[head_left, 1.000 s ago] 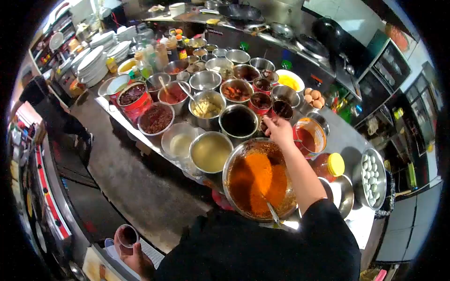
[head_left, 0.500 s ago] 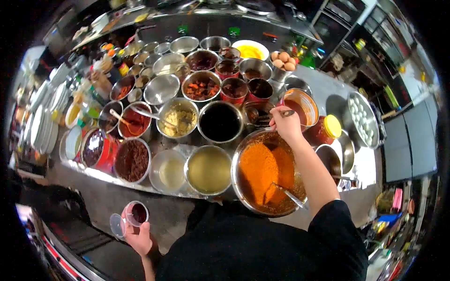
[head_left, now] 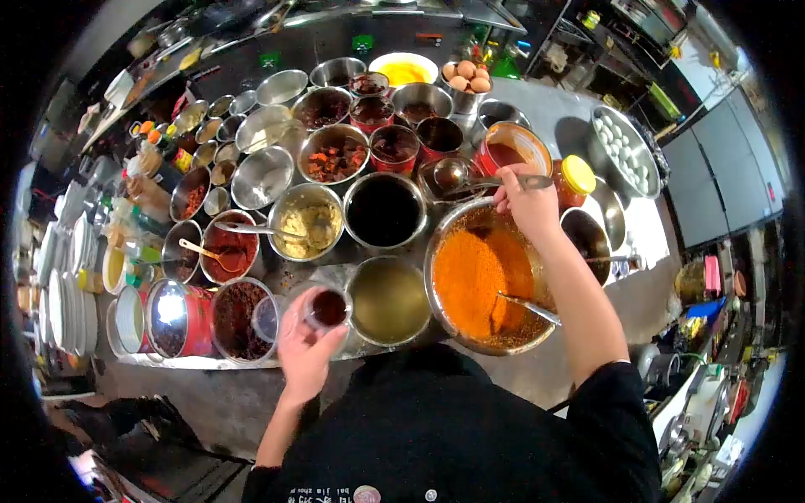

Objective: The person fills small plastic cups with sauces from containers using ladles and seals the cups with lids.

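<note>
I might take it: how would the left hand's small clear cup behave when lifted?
The clear cup is probably light, being small. It looks like clear plastic, so it may flex if squeezed. Its dark contents could spill if tipped, as they look uncovered.

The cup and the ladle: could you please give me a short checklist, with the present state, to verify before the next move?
1. Cup secure in the left hand: ok, fingers and thumb are around it.
2. Cup uncovered: ok, its dark content shows through the opening.
3. Clear disc beside the left hand attached to the cup: cannot tell.
4. Ladle gripped by the right hand: ok, held by its handle.
5. Cup and ladle brought together: not ok, they are well apart.
6. Ladle loaded: cannot tell, its far end is unclear.
</note>
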Motion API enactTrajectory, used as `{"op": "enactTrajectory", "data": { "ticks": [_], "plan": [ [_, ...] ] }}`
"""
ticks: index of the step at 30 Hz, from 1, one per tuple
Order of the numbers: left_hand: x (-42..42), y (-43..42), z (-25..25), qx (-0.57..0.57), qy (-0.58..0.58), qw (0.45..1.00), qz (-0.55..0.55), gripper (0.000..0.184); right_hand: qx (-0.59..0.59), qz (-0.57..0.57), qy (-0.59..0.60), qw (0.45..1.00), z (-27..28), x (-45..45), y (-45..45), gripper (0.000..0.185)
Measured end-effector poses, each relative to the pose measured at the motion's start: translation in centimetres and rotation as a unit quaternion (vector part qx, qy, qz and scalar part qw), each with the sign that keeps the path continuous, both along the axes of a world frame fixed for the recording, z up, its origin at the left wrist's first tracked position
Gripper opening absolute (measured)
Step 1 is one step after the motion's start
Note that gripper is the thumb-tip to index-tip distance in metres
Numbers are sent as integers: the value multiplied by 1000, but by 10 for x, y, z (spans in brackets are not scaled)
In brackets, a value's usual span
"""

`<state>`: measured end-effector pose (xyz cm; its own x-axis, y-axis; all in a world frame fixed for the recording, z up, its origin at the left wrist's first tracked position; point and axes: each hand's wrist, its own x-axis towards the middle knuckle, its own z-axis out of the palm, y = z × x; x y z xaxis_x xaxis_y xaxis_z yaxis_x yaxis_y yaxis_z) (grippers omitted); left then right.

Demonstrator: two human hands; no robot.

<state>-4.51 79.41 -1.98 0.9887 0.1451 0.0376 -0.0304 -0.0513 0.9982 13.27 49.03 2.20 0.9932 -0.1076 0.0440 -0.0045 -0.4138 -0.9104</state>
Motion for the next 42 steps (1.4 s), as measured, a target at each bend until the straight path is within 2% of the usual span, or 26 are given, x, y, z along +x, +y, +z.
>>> {"op": "enactTrajectory", "data": {
  "ticks": [1,3,5,8,14,19,21,23,25,30,34,35,37,41,42],
  "plan": [
    [10,-10,-7,-126,18,992,3,60,-11,1,-9,1000,2,-2,-1,20],
    [33,-24,-10,-49,12,998,-39,60,1,-3,-23,1000,6,-5,-3,20],
    [54,-41,-26,-178,17,982,-60,60,17,-14,-13,1000,14,-9,-3,20],
    [85,-62,-44,-191,-8,978,-78,59,33,-18,0,999,34,-22,0,21],
    [120,-93,-49,-215,26,970,-114,57,52,5,10,999,63,-57,8,22],
    [121,-100,-45,-268,38,956,-109,58,56,49,-13,997,60,-82,16,22],
    [119,-100,-42,-235,36,968,-78,59,42,46,-61,996,53,-90,20,20],
    [117,-99,-38,-238,35,968,-69,59,20,58,-57,996,48,-97,20,18],
    [117,-98,-35,-270,0,959,-81,59,-66,74,-96,990,44,-103,21,15],
    [116,-97,-37,-294,12,953,-64,60,-88,108,-157,978,41,-112,21,12],
    [115,-95,-37,-307,15,949,-74,59,-38,76,-113,990,38,-111,21,16],
    [115,-94,-36,-307,14,949,-74,59,26,48,-91,994,38,-107,19,19],
    [113,-92,-31,-222,-28,972,-77,59,138,12,-59,989,33,-95,13,26],
    [106,-87,-33,-210,-20,975,-70,59,167,-37,-31,985,7,-64,4,25],
    [102,-85,-34,-213,-18,975,-69,59,137,-31,-30,990,-5,-55,3,21]
  ]
}}
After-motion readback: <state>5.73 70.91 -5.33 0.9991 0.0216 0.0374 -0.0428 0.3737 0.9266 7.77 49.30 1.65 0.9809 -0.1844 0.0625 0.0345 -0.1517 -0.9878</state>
